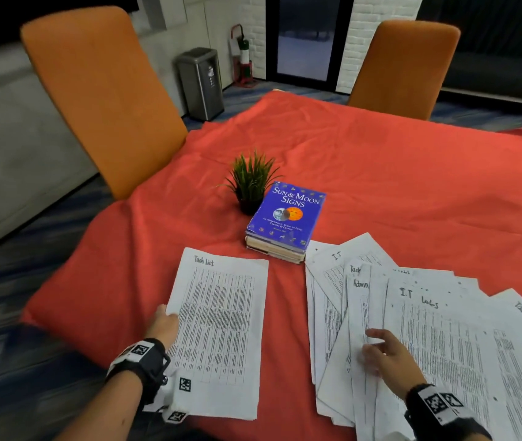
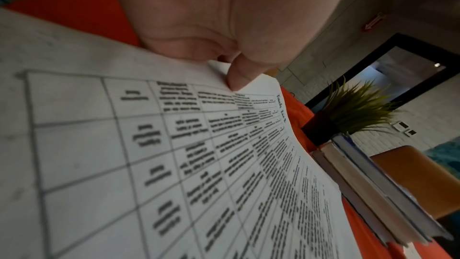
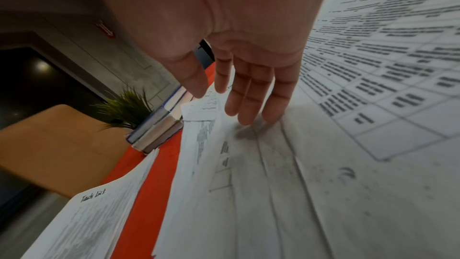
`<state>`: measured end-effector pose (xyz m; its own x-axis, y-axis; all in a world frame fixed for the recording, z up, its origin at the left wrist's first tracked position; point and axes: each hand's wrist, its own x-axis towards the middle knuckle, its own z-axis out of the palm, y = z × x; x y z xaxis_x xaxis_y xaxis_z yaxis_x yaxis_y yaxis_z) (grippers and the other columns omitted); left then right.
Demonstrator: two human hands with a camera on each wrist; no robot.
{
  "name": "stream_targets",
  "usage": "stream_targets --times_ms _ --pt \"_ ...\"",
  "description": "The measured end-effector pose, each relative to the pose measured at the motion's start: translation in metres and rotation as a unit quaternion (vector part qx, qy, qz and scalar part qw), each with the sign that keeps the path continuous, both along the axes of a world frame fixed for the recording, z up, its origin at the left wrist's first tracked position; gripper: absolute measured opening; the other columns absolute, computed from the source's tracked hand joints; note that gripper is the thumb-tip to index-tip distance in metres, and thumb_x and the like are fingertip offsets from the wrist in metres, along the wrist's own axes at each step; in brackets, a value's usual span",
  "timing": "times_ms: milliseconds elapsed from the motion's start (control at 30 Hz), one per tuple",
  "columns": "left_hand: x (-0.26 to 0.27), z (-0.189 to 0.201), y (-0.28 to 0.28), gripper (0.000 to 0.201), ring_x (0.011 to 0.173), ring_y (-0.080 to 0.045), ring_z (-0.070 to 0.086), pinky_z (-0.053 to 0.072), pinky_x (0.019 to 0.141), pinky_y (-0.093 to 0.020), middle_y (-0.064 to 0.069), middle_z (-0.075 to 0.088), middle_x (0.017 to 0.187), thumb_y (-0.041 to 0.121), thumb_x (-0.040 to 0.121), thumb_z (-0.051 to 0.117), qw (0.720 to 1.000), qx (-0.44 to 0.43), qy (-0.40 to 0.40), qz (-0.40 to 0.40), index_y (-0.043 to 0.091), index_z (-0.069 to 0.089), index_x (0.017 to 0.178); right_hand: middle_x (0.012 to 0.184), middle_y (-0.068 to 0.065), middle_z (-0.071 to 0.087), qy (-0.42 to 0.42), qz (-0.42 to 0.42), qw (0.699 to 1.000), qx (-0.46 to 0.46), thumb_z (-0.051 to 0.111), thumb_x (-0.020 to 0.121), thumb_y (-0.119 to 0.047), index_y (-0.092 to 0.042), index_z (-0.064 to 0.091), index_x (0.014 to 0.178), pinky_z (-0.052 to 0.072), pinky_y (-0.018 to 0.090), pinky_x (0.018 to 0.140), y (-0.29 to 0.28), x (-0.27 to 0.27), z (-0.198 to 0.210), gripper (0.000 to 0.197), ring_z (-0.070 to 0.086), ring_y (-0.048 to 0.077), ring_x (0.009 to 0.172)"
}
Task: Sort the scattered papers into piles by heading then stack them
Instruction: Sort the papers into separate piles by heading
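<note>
Left hand [image 1: 165, 326] pinches the edge of the white printed "Task List" sheet [image 1: 221, 329] lying on the red-clothed bench [image 1: 380, 173]. Right hand [image 1: 387, 358], fingers loose and holding nothing, rests on the fanned heap of white papers [image 1: 444, 338]. That overlapped heap could easily slide or give up two sheets at once.

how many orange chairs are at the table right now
2. One orange chair stands at the table's far left side, the other orange chair at the far edge on the right. Any on the near side would be out of view.

Bare forearms, black wrist straps [image 1: 151, 358], white tags, seemingly square-coded markers [image 1: 438, 404]
</note>
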<state>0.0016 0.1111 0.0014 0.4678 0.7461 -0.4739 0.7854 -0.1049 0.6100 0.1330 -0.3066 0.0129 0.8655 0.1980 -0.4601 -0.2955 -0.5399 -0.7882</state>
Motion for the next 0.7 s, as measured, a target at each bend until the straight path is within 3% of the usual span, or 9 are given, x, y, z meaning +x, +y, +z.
stream_targets --times_ms 167,333,433,500,600,633,700 --pt "0.003 -0.008 0.002 0.025 0.097 -0.034 0.061 0.049 0.083 -0.037 -0.019 0.064 0.111 0.007 0.091 0.041 0.999 0.039 0.027 0.003 0.003 0.056 0.110 0.079 0.009 0.069 0.033 0.002 0.999 -0.024 0.061 0.087 -0.016 -0.022 0.056 0.113 0.053 0.047 0.078 -0.010 0.001 -0.020 0.027 0.063 0.024 0.066" --pt "0.005 -0.006 -0.006 0.026 0.086 -0.030 0.056 0.046 0.078 -0.033 -0.018 0.063 0.114 0.008 0.089 0.048 0.997 0.068 0.043 -0.006 0.006 0.052 0.114 0.084 0.013 0.069 0.032 0.001 0.999 -0.028 0.060 0.088 -0.015 -0.021 0.055 0.113 0.054 0.052 0.081 -0.009 0.001 -0.019 0.027 0.063 0.024 0.067" --pt "0.007 -0.001 -0.014 0.048 0.115 -0.035 0.045 0.039 0.099 -0.042 -0.014 0.049 0.131 0.020 0.082 0.060 0.989 0.113 0.091 0.006 0.019 0.044 0.128 0.088 0.011 0.068 0.031 0.002 0.999 -0.037 0.060 0.088 -0.016 -0.023 0.054 0.114 0.055 0.051 0.083 -0.010 0.002 -0.015 0.027 0.065 0.024 0.070" --pt "0.014 0.008 -0.026 0.058 0.123 -0.034 0.036 0.032 0.103 -0.045 -0.012 0.041 0.135 0.027 0.080 0.063 0.981 0.165 0.105 -0.013 0.025 0.040 0.134 0.091 0.009 0.067 0.020 -0.007 0.999 -0.049 0.060 0.088 -0.017 -0.022 0.054 0.116 0.056 0.049 0.082 -0.014 0.003 -0.012 0.029 0.066 0.025 0.074" --pt "0.037 0.020 -0.054 0.040 0.113 -0.031 0.048 0.042 0.097 -0.041 -0.009 0.051 0.125 0.023 0.084 0.060 0.980 0.172 0.024 -0.098 0.024 0.051 0.122 0.098 0.006 0.064 -0.010 -0.066 0.993 -0.092 0.061 0.088 -0.018 -0.017 0.054 0.119 0.054 0.038 0.071 -0.030 0.006 -0.005 0.032 0.064 0.024 0.075" --pt "0.046 0.023 -0.066 0.029 0.103 -0.028 0.056 0.047 0.089 -0.037 -0.008 0.057 0.117 0.019 0.086 0.058 0.983 0.132 -0.018 -0.130 0.023 0.056 0.114 0.101 0.008 0.062 -0.016 -0.095 0.989 -0.116 0.062 0.088 -0.017 -0.015 0.053 0.122 0.050 0.032 0.069 -0.039 0.008 -0.004 0.036 0.062 0.024 0.075" --pt "0.064 0.026 -0.099 0.014 0.081 -0.020 0.062 0.050 0.070 -0.028 -0.003 0.064 0.099 0.015 0.088 0.055 0.979 0.034 -0.074 -0.187 0.025 0.060 0.098 0.111 0.018 0.059 -0.014 -0.175 0.972 -0.155 0.067 0.084 -0.017 -0.011 0.051 0.128 0.048 0.032 0.076 -0.063 0.014 -0.002 0.047 0.060 0.028 0.081"
